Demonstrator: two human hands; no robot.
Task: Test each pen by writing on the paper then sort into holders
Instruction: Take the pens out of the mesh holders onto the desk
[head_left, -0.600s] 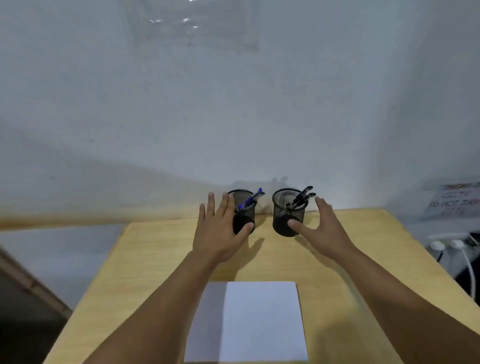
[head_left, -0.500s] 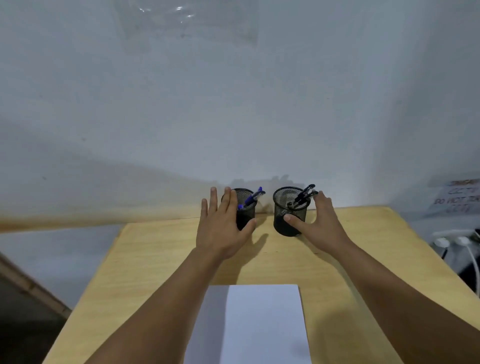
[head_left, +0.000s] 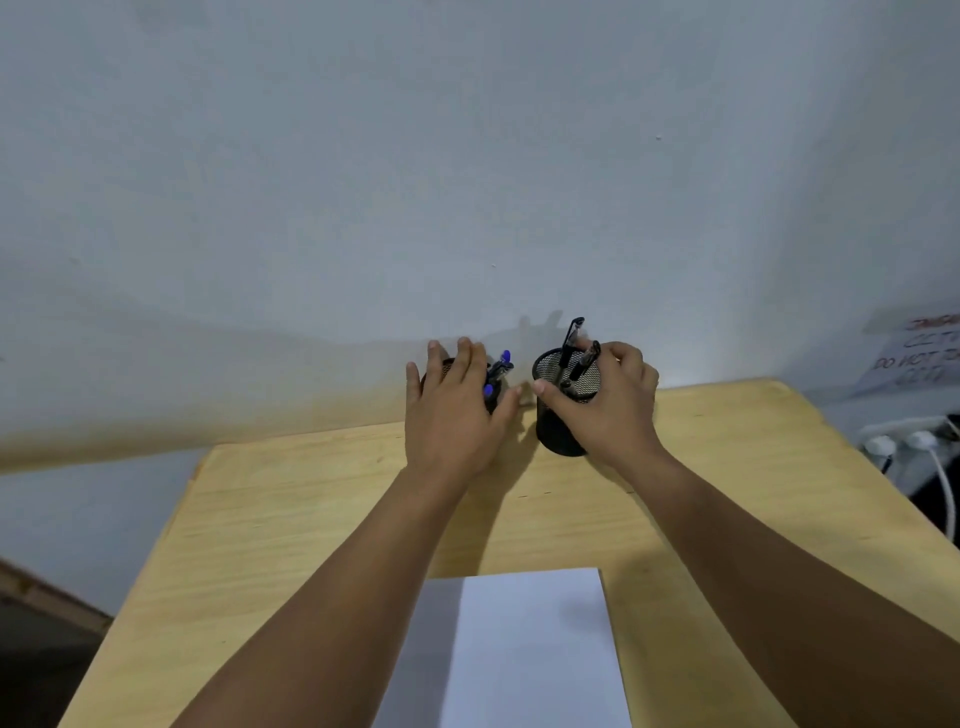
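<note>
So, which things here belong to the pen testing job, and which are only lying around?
For the job:
- left mesh holder with blue pens, left hand around it
- right mesh holder with black pens, right hand gripping it
- blank paper
- wooden table

Only lying around:
- white plugs and cables
- printed notice on the wall

Head view looks forward and down onto the table (head_left: 311, 519).

Light: soft, even, moderately bright.
Shadows: hands and holders cast faint shadows on the wall (head_left: 467, 208) and table (head_left: 311, 493).
Blur: slight motion softness.
Distortion: wide-angle bending at edges.
</note>
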